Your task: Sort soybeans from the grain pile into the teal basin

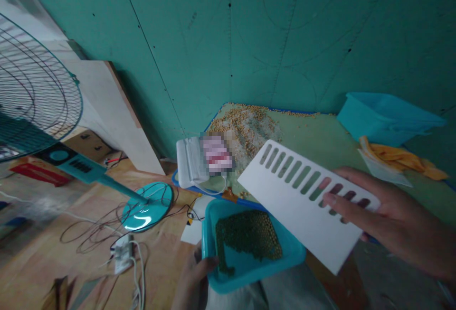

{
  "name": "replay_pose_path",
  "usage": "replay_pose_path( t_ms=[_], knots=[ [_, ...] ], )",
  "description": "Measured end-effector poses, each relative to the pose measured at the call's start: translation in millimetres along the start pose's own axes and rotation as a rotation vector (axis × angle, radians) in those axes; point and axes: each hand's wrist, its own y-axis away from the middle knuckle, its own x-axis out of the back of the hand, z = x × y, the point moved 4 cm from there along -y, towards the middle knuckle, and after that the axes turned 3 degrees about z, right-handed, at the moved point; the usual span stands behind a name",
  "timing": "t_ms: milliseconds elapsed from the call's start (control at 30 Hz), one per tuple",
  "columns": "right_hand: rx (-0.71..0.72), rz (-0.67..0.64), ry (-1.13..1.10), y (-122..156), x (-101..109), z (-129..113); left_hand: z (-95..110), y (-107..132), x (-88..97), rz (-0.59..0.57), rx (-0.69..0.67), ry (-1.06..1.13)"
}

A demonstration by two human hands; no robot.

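In the head view, both hands are occupied. The left hand [194,272] grips the near left corner of a turquoise tray [254,272], its thumb hooked over the rim. The tray is in front of the person's grey-clad legs [270,293], at the near edge of the tabletop [302,141]; whether it rests on the legs cannot be told. Inside lie small dark green grains [237,234], spread across the middle with a strip down the left side, and yellowish beans [272,234] gathered at the right.

The right hand [395,220] is closed on a white slotted board [292,215], thumb on its upper face and the other fingers beneath, seen partly through the slots. The board is tilted and overlaps the tray's far right rim in this view.

Toward the back of the tabletop lies a heap of beans mixed with whitish bits [249,125]. A white device [192,163] with a cable sits at the left, beside a blurred-out patch. At the right, a blue bin [377,117] stands behind a crumpled orange cloth [409,155]. A turquoise fan [80,167] stands on the floor at the left.
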Motion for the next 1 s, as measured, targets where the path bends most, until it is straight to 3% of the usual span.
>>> replay_pose_path(
  t_ms=[100,267,333,667,867,1000],
  knots=[
    [-0.222,-0.061,-0.210,16,-17,18,-2,-3,2.1,0.007,0.021,-0.013],
    [-0.430,0.219,-0.431,39,-31,39,0,-4,6.3,-0.008,0.023,-0.019],
    [-0.468,0.261,-0.448,41,-32,42,4,-3,7.4,-0.019,0.016,-0.035],
    [-0.482,0.115,-0.467,31,-34,50,38,-9,5.7,-0.078,0.008,-0.135],
    [-0.410,0.197,-0.401,39,-39,33,45,-10,6.2,-0.083,0.021,-0.166],
    [-0.400,0.186,-0.390,39,-41,29,46,-9,5.4,-0.100,0.030,-0.157]
  ],
)
